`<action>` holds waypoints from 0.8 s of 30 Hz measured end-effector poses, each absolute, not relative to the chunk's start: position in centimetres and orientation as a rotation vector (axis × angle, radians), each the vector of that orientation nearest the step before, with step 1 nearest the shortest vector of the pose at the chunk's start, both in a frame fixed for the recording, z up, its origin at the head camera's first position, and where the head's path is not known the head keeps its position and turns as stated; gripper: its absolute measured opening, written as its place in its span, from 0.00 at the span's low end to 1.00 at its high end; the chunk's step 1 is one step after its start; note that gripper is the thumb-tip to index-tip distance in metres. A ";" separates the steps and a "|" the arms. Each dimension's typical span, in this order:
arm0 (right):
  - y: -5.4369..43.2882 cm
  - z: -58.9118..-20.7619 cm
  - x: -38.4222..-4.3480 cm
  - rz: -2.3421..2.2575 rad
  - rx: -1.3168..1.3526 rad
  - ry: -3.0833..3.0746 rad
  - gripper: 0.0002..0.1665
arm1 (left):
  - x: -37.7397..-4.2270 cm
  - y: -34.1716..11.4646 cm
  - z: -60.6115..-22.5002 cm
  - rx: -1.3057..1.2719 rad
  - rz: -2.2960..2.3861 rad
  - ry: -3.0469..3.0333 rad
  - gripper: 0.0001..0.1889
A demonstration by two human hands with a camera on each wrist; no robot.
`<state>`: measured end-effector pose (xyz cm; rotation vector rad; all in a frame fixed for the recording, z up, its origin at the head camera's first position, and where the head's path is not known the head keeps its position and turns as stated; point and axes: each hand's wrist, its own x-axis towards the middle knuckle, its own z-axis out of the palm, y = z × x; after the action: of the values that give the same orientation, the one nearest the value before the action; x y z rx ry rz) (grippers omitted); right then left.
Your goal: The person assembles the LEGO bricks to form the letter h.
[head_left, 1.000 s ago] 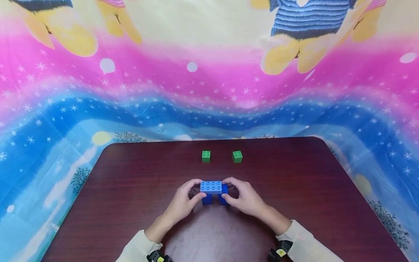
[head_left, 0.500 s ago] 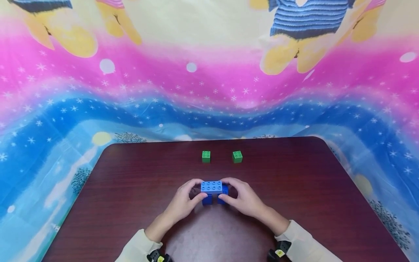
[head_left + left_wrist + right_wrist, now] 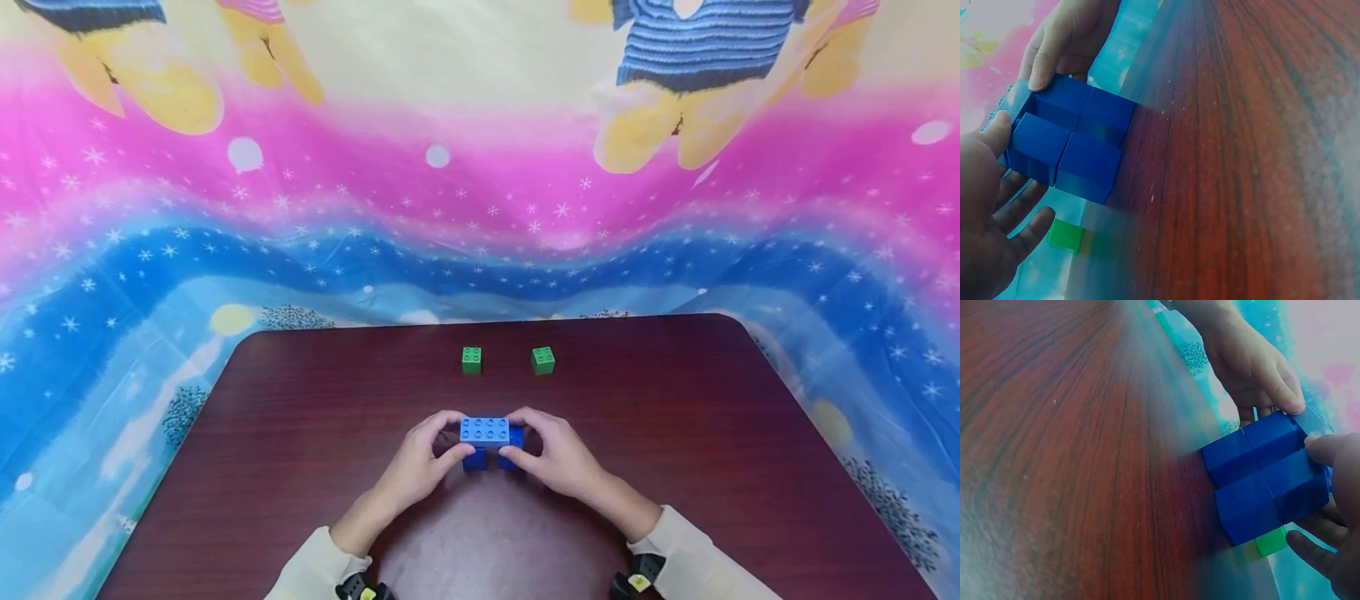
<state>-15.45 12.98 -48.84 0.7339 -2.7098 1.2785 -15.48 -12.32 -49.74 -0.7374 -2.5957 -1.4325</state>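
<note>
Fingers of two hands hold five blue bricks, two green ones beyond.

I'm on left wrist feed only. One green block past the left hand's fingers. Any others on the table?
Observer: Yes, one more. Head view shows a left green block and a right green block, set apart near the far edge of the table.
Operator: Top brick's studs are edge-on for me. Count?
Observer: Eight. The light blue brick shows two rows of four from above.
Operator: Its right end flush with what's under it?
Observer: Doesn't look so: a dark blue block shows past that end.
</note>
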 end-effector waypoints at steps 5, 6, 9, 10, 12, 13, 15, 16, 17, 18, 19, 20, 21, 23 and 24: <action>13.1 -48.9 -15.4 1.326 0.753 -2.694 0.19 | -15.5 -12.2 -49.6 -0.758 -1.440 -2.583 0.19; 13.1 -48.9 -15.4 1.334 0.754 -2.691 0.19 | -15.5 -12.2 -49.6 -0.758 -1.443 -2.583 0.19; 13.1 -48.8 -15.4 1.328 0.746 -2.701 0.19 | -15.6 -12.1 -49.6 -0.746 -1.452 -2.589 0.18; 13.1 -48.7 -15.5 1.319 0.741 -2.709 0.19 | -15.6 -12.1 -49.5 -0.739 -1.456 -2.594 0.18; 13.0 -48.6 -15.5 1.293 0.732 -2.729 0.20 | -15.6 -12.1 -49.5 -0.726 -1.462 -2.603 0.18; 13.0 -48.6 -15.5 1.275 0.726 -2.739 0.20 | -15.6 -12.1 -49.5 -0.724 -1.467 -2.606 0.18; 12.9 -48.5 -15.5 1.247 0.722 -2.750 0.20 | -15.6 -12.1 -49.6 -0.718 -1.473 -2.613 0.18; 12.9 -48.4 -15.5 1.239 0.722 -2.753 0.20 | -15.7 -12.1 -49.6 -0.715 -1.477 -2.614 0.18; 12.9 -48.3 -15.5 1.230 0.722 -2.756 0.20 | -15.7 -12.2 -49.7 -0.714 -1.483 -2.614 0.17; 12.9 -48.2 -15.5 1.224 0.721 -2.759 0.20 | -15.7 -12.2 -49.7 -0.714 -1.489 -2.615 0.17; 12.9 -48.2 -15.4 1.221 0.722 -2.760 0.21 | -15.8 -12.2 -49.7 -0.715 -1.496 -2.616 0.17; 12.9 -48.1 -15.4 1.218 0.725 -2.762 0.21 | -15.8 -12.2 -49.7 -0.712 -1.501 -2.621 0.17; 12.9 -48.0 -15.4 1.212 0.727 -2.767 0.21 | -15.8 -12.3 -49.7 -0.711 -1.505 -2.625 0.17; 12.9 -48.0 -15.5 1.206 0.733 -2.774 0.21 | -15.8 -12.4 -49.7 -0.709 -1.515 -2.634 0.18; 13.0 -48.0 -15.5 1.204 0.739 -2.775 0.21 | -15.8 -12.4 -49.7 -0.714 -1.518 -2.637 0.18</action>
<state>-15.48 12.95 -47.95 0.7388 -2.7752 1.2037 -15.76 -12.39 -49.67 -0.7142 -2.6369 -1.5182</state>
